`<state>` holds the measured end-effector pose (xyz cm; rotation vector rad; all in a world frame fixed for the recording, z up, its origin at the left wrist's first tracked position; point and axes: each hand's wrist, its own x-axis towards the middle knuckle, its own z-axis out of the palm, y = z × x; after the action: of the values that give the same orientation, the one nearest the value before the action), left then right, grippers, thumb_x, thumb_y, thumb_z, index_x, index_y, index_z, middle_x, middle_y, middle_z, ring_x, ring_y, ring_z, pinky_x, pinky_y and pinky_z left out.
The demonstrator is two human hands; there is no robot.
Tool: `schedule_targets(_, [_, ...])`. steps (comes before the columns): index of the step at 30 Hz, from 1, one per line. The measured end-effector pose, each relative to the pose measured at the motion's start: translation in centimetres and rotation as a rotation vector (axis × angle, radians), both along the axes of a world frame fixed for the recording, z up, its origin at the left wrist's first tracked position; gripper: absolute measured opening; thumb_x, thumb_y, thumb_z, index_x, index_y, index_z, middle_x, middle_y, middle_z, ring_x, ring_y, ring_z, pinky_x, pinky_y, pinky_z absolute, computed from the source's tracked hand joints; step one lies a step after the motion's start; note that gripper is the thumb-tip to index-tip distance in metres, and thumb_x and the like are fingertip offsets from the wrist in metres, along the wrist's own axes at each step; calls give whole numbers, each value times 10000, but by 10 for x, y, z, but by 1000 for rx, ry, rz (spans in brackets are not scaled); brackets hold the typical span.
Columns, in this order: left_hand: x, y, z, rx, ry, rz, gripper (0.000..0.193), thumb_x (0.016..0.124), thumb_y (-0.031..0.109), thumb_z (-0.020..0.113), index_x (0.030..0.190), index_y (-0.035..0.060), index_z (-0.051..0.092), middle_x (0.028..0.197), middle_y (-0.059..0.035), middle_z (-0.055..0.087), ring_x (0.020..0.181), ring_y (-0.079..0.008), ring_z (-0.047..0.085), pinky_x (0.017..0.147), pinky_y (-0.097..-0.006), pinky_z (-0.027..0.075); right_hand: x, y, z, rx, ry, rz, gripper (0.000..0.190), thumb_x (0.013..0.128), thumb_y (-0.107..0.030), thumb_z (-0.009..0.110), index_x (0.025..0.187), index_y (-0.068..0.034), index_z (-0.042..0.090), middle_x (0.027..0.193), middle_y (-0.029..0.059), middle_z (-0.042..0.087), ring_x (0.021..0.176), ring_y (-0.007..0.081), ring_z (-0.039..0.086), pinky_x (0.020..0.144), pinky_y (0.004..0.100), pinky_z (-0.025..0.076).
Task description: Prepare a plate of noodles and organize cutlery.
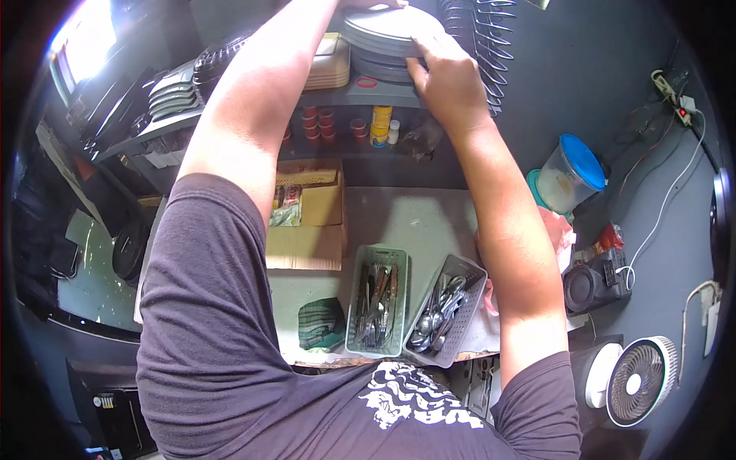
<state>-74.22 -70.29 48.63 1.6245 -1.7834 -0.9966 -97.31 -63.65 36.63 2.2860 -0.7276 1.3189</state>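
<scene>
A stack of round plates (388, 26) stands on the upper shelf, pale plates above and darker ones below. My right hand (454, 77) grips the near right rim of the upper plates, with the thumb lower against their side. At the top edge of the view, my left hand (374, 3) meets the far left rim of the same stack. Most of that hand is cut off, so its grip is unclear. Left of the plates sits a stack of cream rectangular trays (328, 75), partly behind my left forearm. A red ring (366, 82) lies on the shelf's front edge.
Below, the table holds an open cardboard box (313, 247), a green cutlery basket (377, 349), a grey spoon basket (474, 287) and a dark green cloth (321, 325). Black racks (480, 52) hang right of the plates. A speaker (598, 282) and a fan (638, 382) stand at right.
</scene>
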Motion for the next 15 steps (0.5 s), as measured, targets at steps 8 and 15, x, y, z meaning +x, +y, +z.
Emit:
schedule_targets(8, [-24,-35,-22,-183,-484,19,614,956,590,619,1170,30,754,1105,-117,759,961,-207,725,825,-369,571,-8,-16,3,170,121,-72,404,875,-252,750,1221,-49,708,1192,193,717,1123,358,683,1013,430,541])
schedule_targets(15, [-2,-58,-39,-331,-812,22,782,908,764,513,1191,82,773,1187,-182,747,1034,-298,729,898,-438,559,2,-17,4,78,85,-15,250,882,-221,739,1082,-72,755,1056,165,738,993,322,732,907,415,603])
